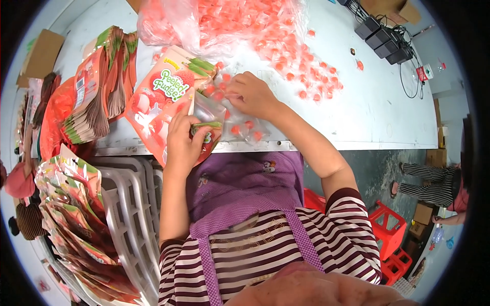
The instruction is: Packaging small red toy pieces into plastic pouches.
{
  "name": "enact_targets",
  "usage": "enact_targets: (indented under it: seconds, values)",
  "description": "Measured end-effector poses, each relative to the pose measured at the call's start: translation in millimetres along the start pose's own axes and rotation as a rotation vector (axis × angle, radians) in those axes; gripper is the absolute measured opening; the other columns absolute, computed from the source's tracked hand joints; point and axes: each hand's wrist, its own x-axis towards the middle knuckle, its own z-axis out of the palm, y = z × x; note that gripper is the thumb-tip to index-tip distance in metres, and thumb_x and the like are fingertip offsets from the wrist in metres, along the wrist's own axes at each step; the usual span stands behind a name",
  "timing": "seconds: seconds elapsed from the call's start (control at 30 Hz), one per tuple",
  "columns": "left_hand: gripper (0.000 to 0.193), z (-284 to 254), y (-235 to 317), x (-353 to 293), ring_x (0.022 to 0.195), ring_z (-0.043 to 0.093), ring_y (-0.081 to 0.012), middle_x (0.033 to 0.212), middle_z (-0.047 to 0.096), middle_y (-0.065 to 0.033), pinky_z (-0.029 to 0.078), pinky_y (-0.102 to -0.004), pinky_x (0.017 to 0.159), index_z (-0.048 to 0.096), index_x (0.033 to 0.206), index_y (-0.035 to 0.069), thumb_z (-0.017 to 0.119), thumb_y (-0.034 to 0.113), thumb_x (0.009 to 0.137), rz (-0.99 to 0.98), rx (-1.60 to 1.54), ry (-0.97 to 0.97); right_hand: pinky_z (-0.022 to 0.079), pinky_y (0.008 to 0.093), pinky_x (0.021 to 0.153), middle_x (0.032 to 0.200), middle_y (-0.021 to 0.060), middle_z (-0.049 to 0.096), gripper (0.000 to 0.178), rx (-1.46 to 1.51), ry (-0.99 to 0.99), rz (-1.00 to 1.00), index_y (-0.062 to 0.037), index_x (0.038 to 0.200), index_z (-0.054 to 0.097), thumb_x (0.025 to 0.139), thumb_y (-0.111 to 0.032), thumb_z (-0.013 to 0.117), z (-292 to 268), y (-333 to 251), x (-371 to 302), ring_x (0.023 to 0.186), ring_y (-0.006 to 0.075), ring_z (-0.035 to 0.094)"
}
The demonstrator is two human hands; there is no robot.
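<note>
My left hand (185,136) is closed on the edge of a red and green foil pouch (208,138) at the table's front edge, its silvery mouth gaping toward my right hand. My right hand (252,95) is closed in a pinch just beyond that mouth, on clear-wrapped red candies (218,92); its fingertips are partly hidden. A few more wrapped candies (246,130) lie below my right wrist, beside the pouch. Under and left of my left hand lie other flat printed pouches (148,109) with fruit pictures.
A large clear bag (224,23) of wrapped candies spills across the table's back. Stacked pouches (99,84) stand at left. Below them, pouches (81,219) fill a grey plastic crate (135,199). Black adapters (383,38) with cables sit far right. Red stools (388,229) and a person are right.
</note>
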Motion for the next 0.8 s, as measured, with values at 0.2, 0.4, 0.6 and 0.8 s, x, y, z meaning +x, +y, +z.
enact_targets:
  seconds: [0.2, 0.4, 0.6, 0.8]
  values:
    - [0.026, -1.7, 8.3, 13.5, 0.09, 0.057, -0.0278, 0.109, 0.058, -0.0205, 0.045, -0.0335, 0.076, 0.055, 0.087, -0.001, 0.073, 0.005, 0.07, 0.005, 0.06, -0.047, 0.048, 0.0281, 0.065, 0.084, 0.0029, 0.06, 0.012, 0.342, 0.177, 0.163, -0.0084, 0.087, 0.063, 0.083, -0.02, 0.062, -4.5, 3.3, 3.4, 0.076, 0.0152, 0.058]
    - [0.027, -0.4, 14.1, 20.7, 0.1, 0.053, -0.0334, 0.117, 0.054, -0.0235, 0.043, -0.0373, 0.083, 0.056, 0.086, 0.0, 0.074, 0.008, 0.068, -0.009, 0.051, -0.069, 0.046, 0.0233, 0.066, 0.081, -0.0011, 0.059, 0.018, 0.905, 0.085, 0.662, -0.0052, 0.093, 0.062, 0.086, -0.022, 0.062, -36.0, -31.5, 23.3, 0.077, 0.0052, 0.054]
    - [0.027, -0.6, 15.8, 25.0, 0.109, 0.05, -0.039, 0.123, 0.05, -0.0261, 0.041, -0.0413, 0.09, 0.057, 0.087, 0.002, 0.074, 0.01, 0.067, 0.034, 0.037, -0.086, 0.045, 0.0235, 0.076, 0.089, 0.0008, 0.06, 0.021, 1.289, 0.104, 0.627, -0.0027, 0.099, 0.061, 0.087, -0.02, 0.06, -15.1, -64.5, 31.0, 0.081, 0.0072, 0.055]
    - [0.028, 0.2, 17.9, 24.9, 0.109, 0.049, -0.04, 0.125, 0.048, -0.0254, 0.041, -0.042, 0.092, 0.059, 0.091, 0.004, 0.073, 0.009, 0.067, 0.093, 0.08, -0.098, 0.044, 0.0278, 0.082, 0.097, 0.0057, 0.057, 0.028, 1.31, 0.27, 0.486, -0.0023, 0.1, 0.058, 0.093, -0.028, 0.049, -3.9, -66.2, 26.3, 0.093, 0.0126, 0.054]
